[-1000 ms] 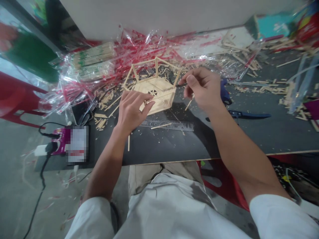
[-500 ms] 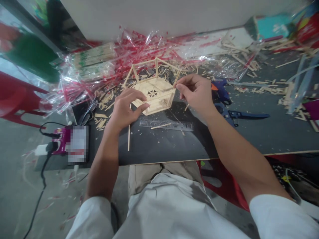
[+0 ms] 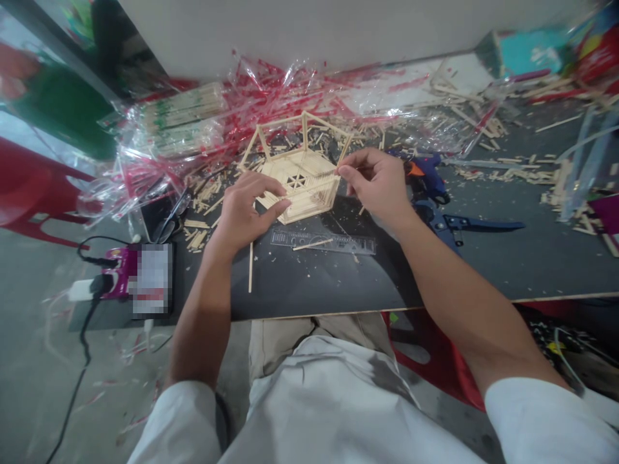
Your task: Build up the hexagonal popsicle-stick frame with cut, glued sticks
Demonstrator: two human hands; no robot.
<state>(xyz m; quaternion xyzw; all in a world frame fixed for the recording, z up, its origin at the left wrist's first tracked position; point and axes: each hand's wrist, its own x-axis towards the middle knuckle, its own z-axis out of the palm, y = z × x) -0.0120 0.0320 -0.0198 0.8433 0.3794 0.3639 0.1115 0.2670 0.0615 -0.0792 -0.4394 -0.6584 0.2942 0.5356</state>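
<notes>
A wooden frame [image 3: 314,165] is pinched by fingers of left hand [image 3: 244,209] and right hand [image 3: 380,187]. Toward the counter's [image 3: 314,290] front edge, a ruler [image 3: 351,245] is seen.

I saw the stick frame [image 3: 289,169] on the table [image 3: 488,264] between the left hand [image 3: 249,205] and right hand [image 3: 378,185], a ruler [image 3: 347,245] before it, the cutter [image 3: 449,223] to its right, a phone [image 3: 152,277] leftward, wrappers [image 3: 275,93] behind.

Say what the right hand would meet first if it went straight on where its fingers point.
The right hand would first meet the near right corner of the wooden stick frame; its fingertips look right at that corner, though depth leaves actual contact unclear.
</notes>
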